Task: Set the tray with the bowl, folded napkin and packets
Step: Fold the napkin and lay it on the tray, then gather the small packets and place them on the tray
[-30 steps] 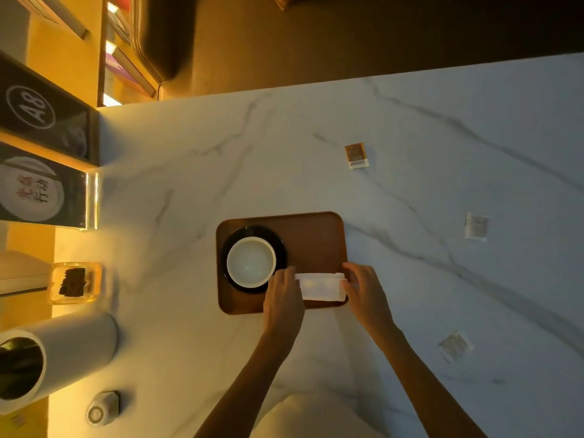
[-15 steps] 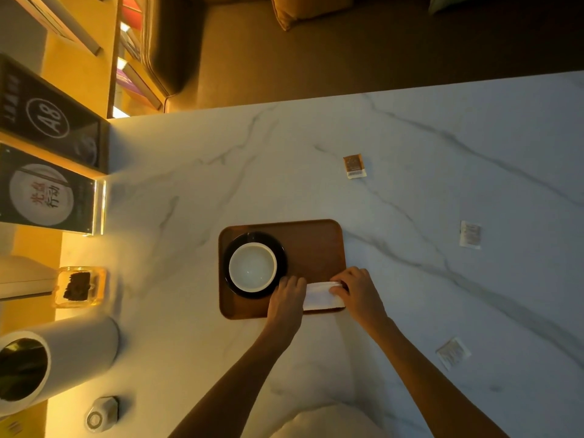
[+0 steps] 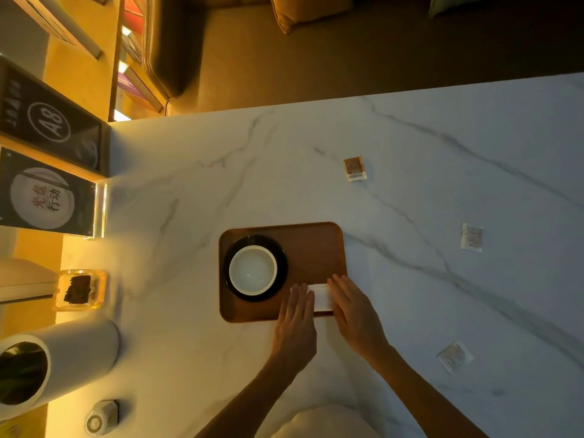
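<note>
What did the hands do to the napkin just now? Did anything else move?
The left hand and right hand slid toward each other over the napkin, folding it narrower, so less white shows between them. Both now lie flat on it. The tray, the bowl and the three packets on the table stayed put.

White marble table (image 3: pixel 316 172), brown tray (image 3: pixel 313 245), three scattered packets (image 3: pixel 471 237)
</note>
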Demonstrator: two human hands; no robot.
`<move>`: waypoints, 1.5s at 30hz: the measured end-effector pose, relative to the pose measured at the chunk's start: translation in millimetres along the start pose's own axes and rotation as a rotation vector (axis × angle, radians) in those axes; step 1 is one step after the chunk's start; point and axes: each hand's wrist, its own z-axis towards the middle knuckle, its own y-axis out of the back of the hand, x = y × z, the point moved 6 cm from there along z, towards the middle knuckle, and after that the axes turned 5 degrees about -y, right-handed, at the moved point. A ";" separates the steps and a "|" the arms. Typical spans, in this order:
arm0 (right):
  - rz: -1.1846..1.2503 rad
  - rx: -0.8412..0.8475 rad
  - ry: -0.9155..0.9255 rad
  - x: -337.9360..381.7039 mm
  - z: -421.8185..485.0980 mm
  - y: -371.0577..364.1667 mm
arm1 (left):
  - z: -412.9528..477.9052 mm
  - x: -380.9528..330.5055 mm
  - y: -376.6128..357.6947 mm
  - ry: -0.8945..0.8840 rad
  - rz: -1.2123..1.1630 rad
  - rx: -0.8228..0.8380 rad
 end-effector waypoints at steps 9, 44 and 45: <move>-0.296 0.155 -0.061 -1.4 -1.5 -25.7 | 1.1 10.8 -8.0 -0.043 0.087 0.094; 0.389 -0.168 -1.011 -242.0 -170.0 69.1 | 49.2 -265.3 -93.8 -0.017 -0.278 0.318; 0.396 -0.168 -1.023 -243.6 -169.5 67.4 | 49.4 -266.4 -97.0 0.005 -0.319 0.322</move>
